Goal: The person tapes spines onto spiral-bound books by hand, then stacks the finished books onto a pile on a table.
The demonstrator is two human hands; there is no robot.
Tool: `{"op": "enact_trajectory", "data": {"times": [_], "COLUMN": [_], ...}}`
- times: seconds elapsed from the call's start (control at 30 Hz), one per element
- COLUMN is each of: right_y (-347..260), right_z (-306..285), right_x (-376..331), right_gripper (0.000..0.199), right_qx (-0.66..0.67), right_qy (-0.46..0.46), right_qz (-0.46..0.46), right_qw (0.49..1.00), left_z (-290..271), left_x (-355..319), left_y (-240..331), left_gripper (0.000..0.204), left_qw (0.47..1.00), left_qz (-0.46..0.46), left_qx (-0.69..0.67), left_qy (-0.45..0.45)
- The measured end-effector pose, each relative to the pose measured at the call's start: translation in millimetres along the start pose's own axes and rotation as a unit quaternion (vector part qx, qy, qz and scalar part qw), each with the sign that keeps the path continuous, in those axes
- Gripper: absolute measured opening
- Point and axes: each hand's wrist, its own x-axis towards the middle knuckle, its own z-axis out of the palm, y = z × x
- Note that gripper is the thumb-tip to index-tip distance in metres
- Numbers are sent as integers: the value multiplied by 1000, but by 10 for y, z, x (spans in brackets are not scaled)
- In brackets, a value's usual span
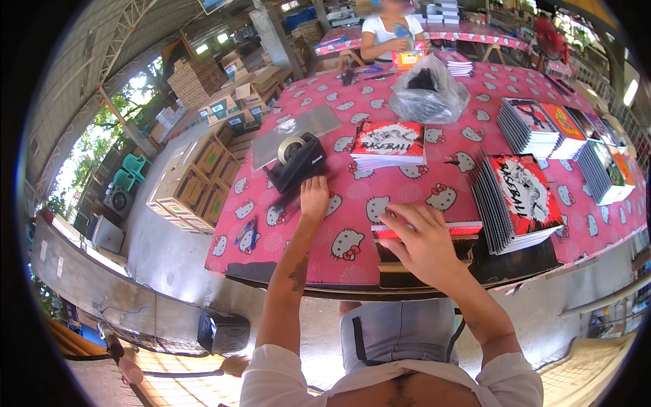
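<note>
My left hand (314, 197) lies on the desk (407, 183) with fingers curled loosely, its grip closed on nothing that I can make out; the fingertips touch the near end of a black tape dispenser (296, 161). My right hand (422, 243) is spread flat, fingers open, pressing down on a low stack of notebooks (468, 229) at the desk's near edge, right in front of me. Just to the right of that hand sits a fanned pile of notebooks (519, 200) with a red, black and white cover on top. Past my hands, near the middle of the desk, lies another small stack (388, 144) with the same cover. Behind it stands a clear plastic bag (428, 91) with something dark inside. Further right are more stacks (566, 139) with mixed covers. A grey sheet (295, 132) lies beyond the dispenser. The desk wears a pink cartoon-cat cloth. Across it a person (390, 34) in a white top sits. Cardboard boxes (196, 176) are stacked on the floor to my left.
</note>
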Motion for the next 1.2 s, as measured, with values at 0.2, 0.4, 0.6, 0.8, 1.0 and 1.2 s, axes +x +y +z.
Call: {"op": "enact_trajectory", "data": {"times": [0.2, 0.4, 0.6, 0.8, 1.0, 1.2], "right_y": [291, 227, 177, 204, 188, 176], "right_z": [407, 355, 369, 406, 377, 318], "right_x": [-147, -74, -46, -66, -48, -55], "right_gripper": [14, 9, 9, 9, 10, 12], "right_qx": [-5, 24, 22, 19, 19, 33], "right_qy": [-36, -43, -59, -48, -51, -80], "right_qz": [49, 61, 72, 82, 86, 67], "right_qw": [998, 997, 995, 995, 995, 994], "left_z": [-1264, -2258, -2207, -2198, -2194, -2173], "left_x": [118, -528, -670, -626, -631, -448], "left_y": [665, 1120, 1215, 1264, 1301, 1113], "left_gripper": [31, 16, 21, 19, 18, 22], "left_qw": [935, 838, 839, 841, 831, 879], "left_qz": [-74, -98, -76, -73, -100, 18], "left_qx": [-325, -537, -534, -531, -539, -470], "left_qy": [124, 5, 69, 69, 91, 72]}}
